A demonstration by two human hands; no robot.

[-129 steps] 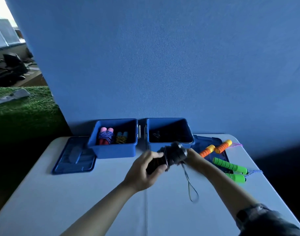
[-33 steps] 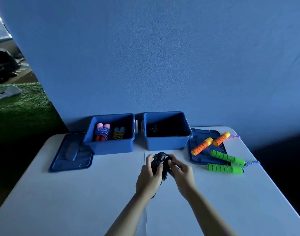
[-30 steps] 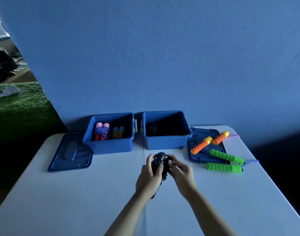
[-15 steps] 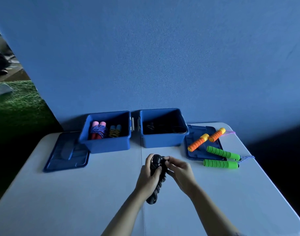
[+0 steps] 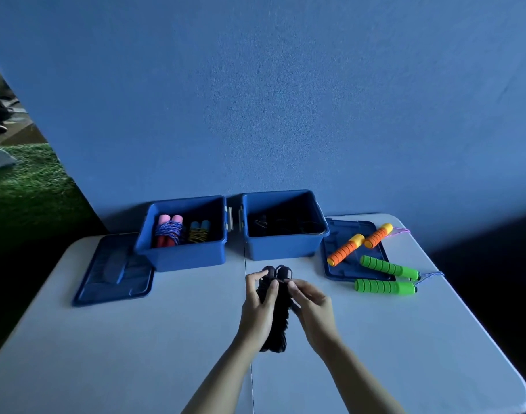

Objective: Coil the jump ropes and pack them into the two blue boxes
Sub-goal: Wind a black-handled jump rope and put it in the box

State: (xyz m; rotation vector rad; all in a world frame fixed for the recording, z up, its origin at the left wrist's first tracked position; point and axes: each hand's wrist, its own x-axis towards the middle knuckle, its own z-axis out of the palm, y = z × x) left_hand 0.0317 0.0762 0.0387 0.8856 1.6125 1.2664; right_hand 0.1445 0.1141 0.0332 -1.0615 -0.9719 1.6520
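Observation:
A black jump rope (image 5: 279,306), its two handles side by side and cord wound round them, is held upright over the table's middle. My left hand (image 5: 259,309) grips it from the left, thumb across the front. My right hand (image 5: 313,306) pinches the cord near the top from the right. Behind stand two open blue boxes: the left box (image 5: 184,258) holds a pink-handled rope (image 5: 168,231) and a blue-handled rope (image 5: 199,231), both coiled; the right box (image 5: 281,249) holds dark items I cannot make out.
An orange-handled rope (image 5: 358,245) lies on a blue lid (image 5: 339,264) at the right, with a green-handled rope (image 5: 385,277) beside it. Another blue lid (image 5: 112,271) lies left of the boxes. A blue wall stands behind the white table (image 5: 136,339).
The black rope's loose cord has been wound up. The bundle came down from in front of the right box toward me and now stands more upright between both hands.

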